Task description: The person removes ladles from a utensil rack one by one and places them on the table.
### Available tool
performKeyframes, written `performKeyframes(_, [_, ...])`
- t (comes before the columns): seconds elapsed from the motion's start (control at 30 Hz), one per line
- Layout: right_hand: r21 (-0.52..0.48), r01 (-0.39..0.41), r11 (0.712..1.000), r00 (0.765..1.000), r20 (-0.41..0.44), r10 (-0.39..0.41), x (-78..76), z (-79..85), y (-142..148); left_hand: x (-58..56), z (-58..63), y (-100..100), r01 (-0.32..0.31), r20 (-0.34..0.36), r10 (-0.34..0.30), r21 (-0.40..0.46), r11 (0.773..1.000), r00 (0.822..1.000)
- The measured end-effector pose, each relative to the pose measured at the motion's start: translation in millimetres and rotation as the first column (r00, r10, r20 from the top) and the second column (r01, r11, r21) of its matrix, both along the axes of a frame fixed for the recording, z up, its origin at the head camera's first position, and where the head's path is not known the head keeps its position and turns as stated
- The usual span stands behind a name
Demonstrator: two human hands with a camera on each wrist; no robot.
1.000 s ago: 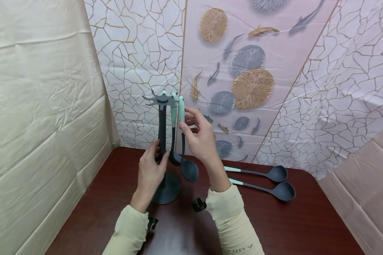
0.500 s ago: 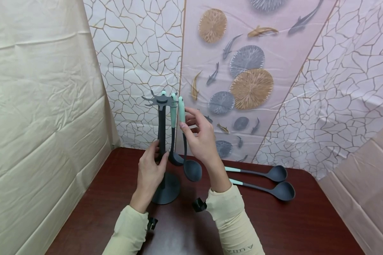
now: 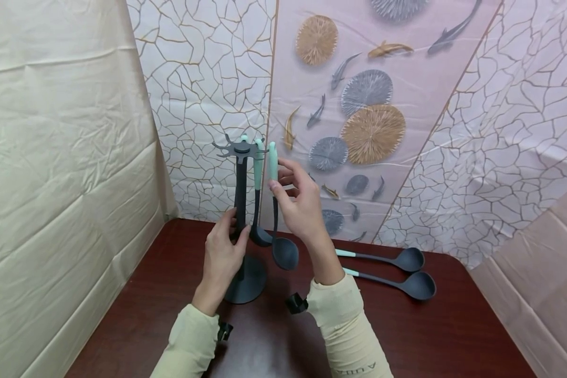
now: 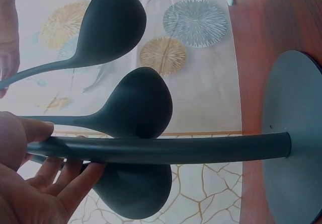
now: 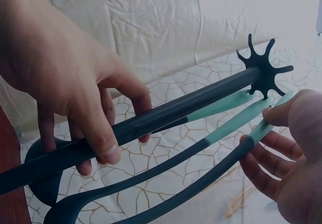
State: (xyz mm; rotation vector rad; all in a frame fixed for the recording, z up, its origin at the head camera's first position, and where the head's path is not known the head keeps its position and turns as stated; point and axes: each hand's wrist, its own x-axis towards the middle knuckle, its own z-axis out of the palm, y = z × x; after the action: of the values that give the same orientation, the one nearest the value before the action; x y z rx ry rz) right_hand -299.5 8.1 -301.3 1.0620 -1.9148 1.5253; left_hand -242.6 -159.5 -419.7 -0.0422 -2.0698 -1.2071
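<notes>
A dark utensil stand [image 3: 240, 184] rises from a round base, with a ring of prongs on top. My left hand [image 3: 223, 257] grips its pole partway up, fingers and thumb wrapped round it. Between thumb and fingers, my right hand [image 3: 302, 207] pinches the mint handle of a dark ladle [image 3: 285, 254], which hangs upright, bowl down. The handle's top is close beside the prongs; I cannot tell whether they touch. A second ladle [image 3: 257, 173] hangs from the stand just left of it. Behind the pole hangs another utensil [image 5: 219, 107]; its dark bowl shows in the left wrist view.
Two more mint-handled ladles lie on the brown table [image 3: 434, 336] to the right: a farther ladle [image 3: 410, 259] and a nearer ladle [image 3: 419, 286]. My right forearm hides their handle ends. A patterned cloth [image 3: 208, 79] hangs behind the table.
The ladle in my right hand has shifted slightly right, a little away from the prongs and the second ladle. My left hand keeps its grip on the pole.
</notes>
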Motion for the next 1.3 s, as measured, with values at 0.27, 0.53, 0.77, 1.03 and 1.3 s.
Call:
performKeyframes(0.27, [0.007, 0.009, 1.0, 1.0, -0.006, -0.009, 0.8, 1.4, 2.2, 0.2, 0.5, 0.0, -0.003, -0.002, 0.003, 0.008, 1.0, 1.0])
performKeyframes(0.53, [0.016, 0.018, 1.0, 1.0, -0.019, -0.018, 1.4, 1.5, 4.7, 0.1, -0.1, 0.6, -0.004, -0.013, 0.004, 0.004, 1.0, 1.0])
performKeyframes(0.77, [0.021, 0.038, 0.999, 0.999, -0.02, -0.038, 2.4, -0.4, 7.4, -0.6, -0.3, 1.4, -0.007, -0.012, 0.007, -0.007, 1.0, 1.0])
performKeyframes(1.03, [0.03, 0.062, 0.998, 0.997, -0.053, -0.06, 2.3, -2.5, 10.6, -0.8, 0.4, 2.3, 0.0, -0.018, 0.0, -0.005, 1.0, 1.0])
performKeyframes(1.3, [0.06, 0.077, 0.995, 0.994, -0.086, -0.072, 5.1, -4.4, 13.7, -0.7, 0.1, 2.1, 0.003, -0.018, -0.003, -0.002, 1.0, 1.0])
